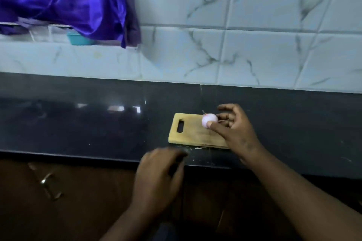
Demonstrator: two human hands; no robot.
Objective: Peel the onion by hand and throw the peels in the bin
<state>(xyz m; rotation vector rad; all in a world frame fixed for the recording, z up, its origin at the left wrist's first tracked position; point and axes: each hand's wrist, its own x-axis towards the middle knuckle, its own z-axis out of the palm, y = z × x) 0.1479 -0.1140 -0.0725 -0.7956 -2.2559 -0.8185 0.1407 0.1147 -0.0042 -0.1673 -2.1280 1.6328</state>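
Observation:
A small pale pink onion (208, 119) sits at the far right end of a wooden cutting board (191, 133) on the dark counter. My right hand (235, 129) is at the onion, thumb and fingertips touching it, with a thin dry stem sticking out by the fingers. My left hand (158, 176) hovers, blurred, over the counter's front edge, left of and nearer than the board, fingers curled, nothing visible in it. No bin is in view.
The black counter (78, 123) runs along a marble-patterned tiled wall (254, 45). A purple cloth (68, 0) hangs at top left over a teal container (80, 39) on a ledge. Below the counter is a brown cabinet with a metal handle (48, 186).

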